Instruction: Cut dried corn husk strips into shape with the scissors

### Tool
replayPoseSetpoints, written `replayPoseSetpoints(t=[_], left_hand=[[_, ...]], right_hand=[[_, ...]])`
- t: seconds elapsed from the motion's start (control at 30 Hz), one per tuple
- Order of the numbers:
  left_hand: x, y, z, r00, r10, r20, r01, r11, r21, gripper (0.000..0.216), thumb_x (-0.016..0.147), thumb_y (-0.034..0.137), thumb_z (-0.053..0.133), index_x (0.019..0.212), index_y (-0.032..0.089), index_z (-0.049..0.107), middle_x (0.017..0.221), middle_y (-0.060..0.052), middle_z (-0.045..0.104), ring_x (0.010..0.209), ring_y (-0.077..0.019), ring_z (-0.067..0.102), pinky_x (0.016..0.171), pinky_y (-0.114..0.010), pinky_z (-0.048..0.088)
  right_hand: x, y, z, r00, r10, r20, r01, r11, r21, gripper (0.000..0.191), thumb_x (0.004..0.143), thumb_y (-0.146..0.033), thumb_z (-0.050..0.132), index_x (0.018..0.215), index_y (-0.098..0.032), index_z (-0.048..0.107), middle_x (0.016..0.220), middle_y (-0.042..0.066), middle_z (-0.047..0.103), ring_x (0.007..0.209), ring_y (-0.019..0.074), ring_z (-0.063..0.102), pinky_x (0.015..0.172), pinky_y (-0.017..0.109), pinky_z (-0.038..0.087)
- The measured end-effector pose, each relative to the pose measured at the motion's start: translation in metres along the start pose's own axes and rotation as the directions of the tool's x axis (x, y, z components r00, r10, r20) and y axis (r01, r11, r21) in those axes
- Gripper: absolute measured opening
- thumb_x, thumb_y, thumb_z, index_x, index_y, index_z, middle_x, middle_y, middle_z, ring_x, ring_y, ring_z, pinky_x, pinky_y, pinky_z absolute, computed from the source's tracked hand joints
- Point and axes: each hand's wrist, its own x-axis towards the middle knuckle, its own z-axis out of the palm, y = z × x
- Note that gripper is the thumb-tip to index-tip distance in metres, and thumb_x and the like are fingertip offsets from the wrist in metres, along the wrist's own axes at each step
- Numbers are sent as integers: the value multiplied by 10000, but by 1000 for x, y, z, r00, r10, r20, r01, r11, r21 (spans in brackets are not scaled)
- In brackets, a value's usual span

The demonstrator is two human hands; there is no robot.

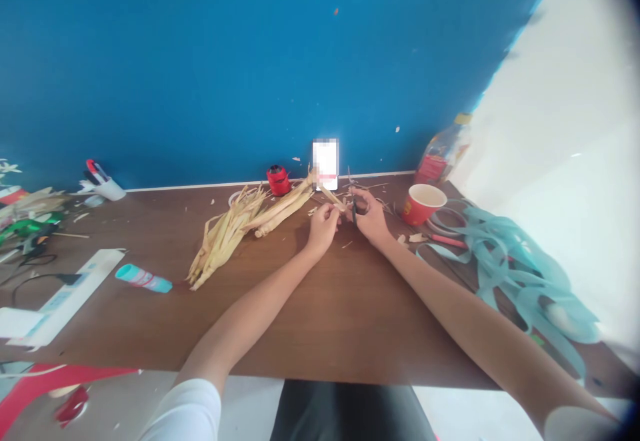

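Note:
My left hand (323, 223) is closed in a pinch on a thin dry straw strip (334, 200) near the back of the brown table (325, 314). My right hand (369, 214) is wrapped round the dark handles of a pair of scissors (354, 210), held right beside the strip's end. A heap of pale dried husk strips (235, 231) lies just left of my hands, and small cut scraps are scattered around them.
A red paper cup (421, 204), a plastic bottle (443, 150) and tangled light-blue ribbon (520, 264) lie at right. A phone (325, 164) and a small red object (278, 180) stand by the blue wall. A teal tube (144, 278), a white strip (65, 301) and assorted tools lie at left.

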Motion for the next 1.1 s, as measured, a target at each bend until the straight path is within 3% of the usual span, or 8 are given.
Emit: replayPoseSetpoints(t=[0.37,0.63,0.87,1.1], left_hand=[[-1,-3,-2,996,82,16,-83,995,59,179,846,345,583,891,182,642,805,-27,676,650,-114,582,579,-213,433],[2,-9,-4,992,117,-53,-111,988,106,211,863,383,590,899,186,658,824,-35,692,723,-137,598,661,-232,449],[2,-9,-5,993,108,-56,-103,990,92,236,850,396,610,916,181,682,860,-49,707,731,-145,608,655,-240,452],[1,-8,-5,991,137,-11,-135,985,112,212,855,367,608,916,181,690,862,-51,707,731,-142,606,654,-239,458]], right_hand=[[0,4,0,994,82,78,-84,996,24,631,640,-307,788,1228,-202,584,666,-24,686,559,192,649,555,333,559],[0,3,0,999,29,17,-29,999,19,664,644,-288,796,1265,-209,575,736,-8,695,610,186,651,619,337,562],[0,2,0,997,39,63,-41,999,28,684,643,-290,778,1281,-209,545,731,-21,685,616,169,642,626,327,556],[0,6,-1,998,64,18,-63,997,-50,528,656,-245,735,1158,-205,578,625,-41,650,567,179,625,554,303,516]])
